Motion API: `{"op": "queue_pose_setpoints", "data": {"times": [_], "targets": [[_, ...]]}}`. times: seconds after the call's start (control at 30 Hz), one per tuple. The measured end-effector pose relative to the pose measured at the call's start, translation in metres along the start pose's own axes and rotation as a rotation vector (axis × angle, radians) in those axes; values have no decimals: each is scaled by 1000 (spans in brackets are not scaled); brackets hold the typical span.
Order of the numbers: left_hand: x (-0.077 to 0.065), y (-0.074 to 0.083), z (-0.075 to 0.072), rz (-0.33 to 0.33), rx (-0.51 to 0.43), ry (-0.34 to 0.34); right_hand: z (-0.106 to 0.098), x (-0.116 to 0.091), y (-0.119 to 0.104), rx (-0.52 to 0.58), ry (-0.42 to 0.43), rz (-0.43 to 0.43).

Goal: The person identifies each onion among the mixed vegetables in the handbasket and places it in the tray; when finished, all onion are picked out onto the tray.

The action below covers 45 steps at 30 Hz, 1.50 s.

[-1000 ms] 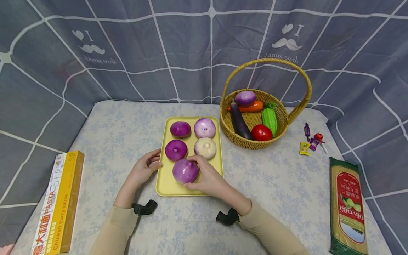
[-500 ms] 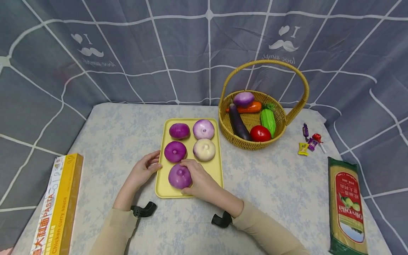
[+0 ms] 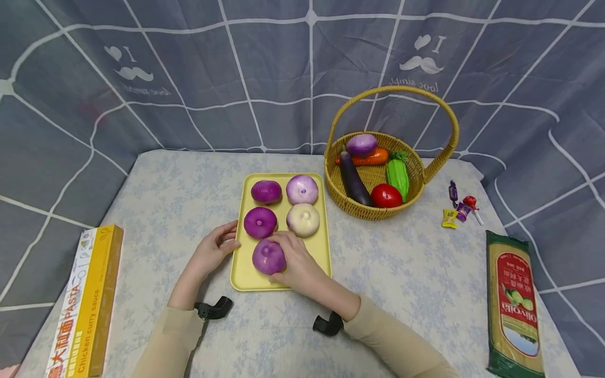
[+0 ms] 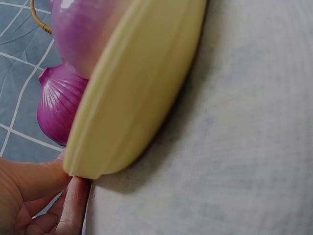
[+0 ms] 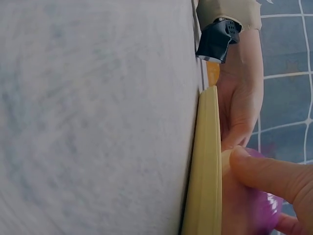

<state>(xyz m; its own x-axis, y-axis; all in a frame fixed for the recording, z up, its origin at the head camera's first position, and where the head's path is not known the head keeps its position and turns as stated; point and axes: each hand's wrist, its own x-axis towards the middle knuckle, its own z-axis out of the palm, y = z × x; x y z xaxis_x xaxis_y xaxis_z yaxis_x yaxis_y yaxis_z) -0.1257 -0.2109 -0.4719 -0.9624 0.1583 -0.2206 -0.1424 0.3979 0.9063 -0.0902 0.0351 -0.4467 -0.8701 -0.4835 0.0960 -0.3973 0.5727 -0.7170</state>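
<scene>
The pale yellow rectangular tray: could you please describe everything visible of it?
The pale yellow rectangular tray has rounded corners, a raised rim and a smooth, plastic-looking surface. It lies on the white-and-blue patterned cloth, left of the round woven basket, its longer sides running away from the person. Four purple or whitish onions rest in it. The left hand touches its left edge; the right hand holds a round purple onion over its near half; contact there is unclear.

Plain beige sleeves point(image 3: 177, 336) covered the person's forearms, stopping short of the left hand point(image 3: 210, 254) and the right hand point(image 3: 302, 265), both bare. Just behind each hand jutted a curved black wrist device point(image 3: 215, 308); the left one's casing bore small dots.
</scene>
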Motion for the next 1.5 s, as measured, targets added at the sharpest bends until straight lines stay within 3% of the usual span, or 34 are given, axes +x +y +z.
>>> {"op": "queue_pose_setpoints", "data": {"times": [0.47, 0.77, 1.03, 1.23, 1.5], "targets": [[-1, 1, 0, 2, 1, 1, -1, -1, 0, 39, 36, 20], [-2, 0, 0, -7, 9, 5, -19, -4, -6, 62, 68, 47], [-1, 0, 0, -4, -4, 5, -60, 7, 2, 125, 243, 37], [-2, 0, 1, 1, -13, -3, -105, 27, 23, 177, 382, 114], [-2, 1, -1, 17, -10, -6, -156, 53, 57, 168, 563, 252]]}}
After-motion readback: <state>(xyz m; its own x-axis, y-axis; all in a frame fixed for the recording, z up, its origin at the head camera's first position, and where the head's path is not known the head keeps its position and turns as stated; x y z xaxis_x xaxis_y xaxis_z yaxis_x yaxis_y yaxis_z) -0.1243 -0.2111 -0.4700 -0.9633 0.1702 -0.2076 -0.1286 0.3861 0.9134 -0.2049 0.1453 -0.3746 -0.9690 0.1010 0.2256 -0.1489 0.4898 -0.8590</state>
